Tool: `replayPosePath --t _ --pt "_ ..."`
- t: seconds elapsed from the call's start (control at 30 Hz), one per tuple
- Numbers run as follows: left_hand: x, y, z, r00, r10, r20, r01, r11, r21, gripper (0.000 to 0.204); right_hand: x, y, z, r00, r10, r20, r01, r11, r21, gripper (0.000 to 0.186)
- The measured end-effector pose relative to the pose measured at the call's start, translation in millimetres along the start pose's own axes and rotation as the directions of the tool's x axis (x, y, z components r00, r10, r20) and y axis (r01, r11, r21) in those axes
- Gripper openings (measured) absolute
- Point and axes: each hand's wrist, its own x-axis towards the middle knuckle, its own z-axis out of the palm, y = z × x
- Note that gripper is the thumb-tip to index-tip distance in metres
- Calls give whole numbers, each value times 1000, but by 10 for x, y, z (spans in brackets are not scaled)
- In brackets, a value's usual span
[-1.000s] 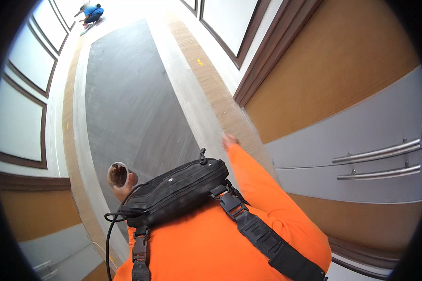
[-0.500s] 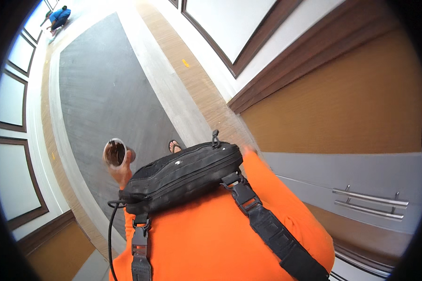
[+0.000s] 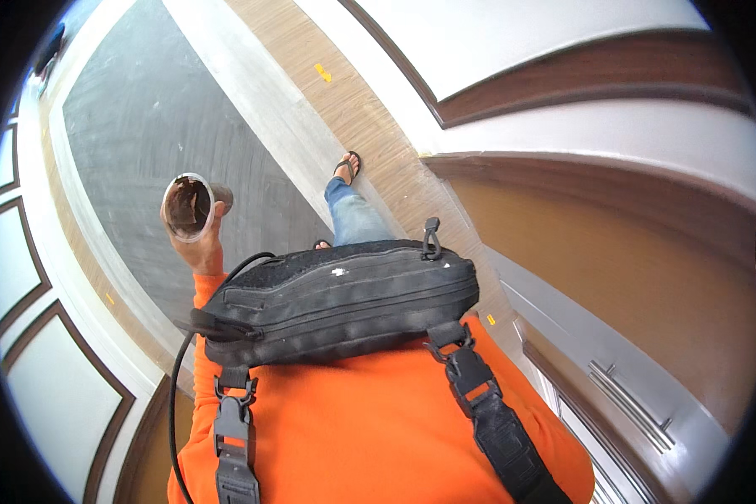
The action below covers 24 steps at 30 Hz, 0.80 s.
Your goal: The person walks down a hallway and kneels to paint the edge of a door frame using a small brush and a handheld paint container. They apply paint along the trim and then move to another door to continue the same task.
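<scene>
At the left, my left hand (image 3: 196, 250) is wrapped round a clear tub (image 3: 195, 175), its thumb on the side. The tub's round mouth faces me and shows a dark brown mass (image 3: 191, 206) inside with uneven lumps. I cannot make out what this brown stuff is. Behind my thumb a greyish, rounded part sticks out to the right, seemingly the tub's lower end. My right hand is out of sight; on that side only the orange sleeve shows, past the black chest bag (image 3: 353, 294).
Dark grey flooring (image 3: 160, 126) runs ahead, bordered by pale and wood-look strips. White walls with brown trim stand on both sides. A grey door (image 3: 563, 311) with a metal bar handle (image 3: 632, 407) is close on the right. A blurred person (image 3: 52, 46) is far off at upper left.
My left hand has lifted the tub up and slightly left in view. One leg has stepped forward. My right hand has gone out of view, and the surroundings have shifted as I walk.
</scene>
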Motion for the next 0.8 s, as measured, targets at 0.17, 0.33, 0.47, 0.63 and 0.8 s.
replayPosePath --t 0.17,0.33,0.47,0.63,0.8 --pt "639 -53 290 999 -29 14 28 999 22 72 -332 -1193 867 987 -158 28 158 987 20 27" --pt "1154 -76 417 992 -9 127 1 998 62 72 -981 -1630 1202 984 -175 -36 178 980 87 30" --pt "1543 -350 866 968 -59 244 75 996 -55 73 -885 -1331 792 904 -344 -254 386 912 139 29" --pt "2199 -543 1386 862 16 507 61 989 -135 76 -1242 -785 1156 881 -295 -369 385 902 197 22" --pt "2736 -612 1664 647 66 759 29 993 -111 80 -1964 -1079 2213 976 -122 -181 213 722 658 14"
